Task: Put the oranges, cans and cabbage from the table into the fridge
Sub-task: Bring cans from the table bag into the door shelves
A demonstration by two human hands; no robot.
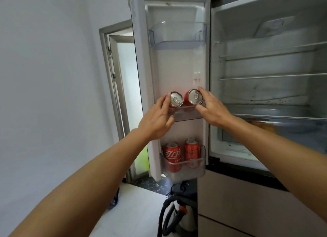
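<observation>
while both hands are reaching to the open fridge door (177, 68), the left hand (157, 120) is gripping the left can (176, 99) and the right hand (212, 109) is gripping the right can (194, 96), fingers (203, 93) curling round each. both cans are leaning, tops tipping toward the camera, lower ends sitting inside the middle bin (185, 115), each just ahead of its own hand. probably needing righting, then release. two more cans (172, 156) are standing upright in the lower bin (184, 173). shelves (265, 76) are showing at right.
</observation>
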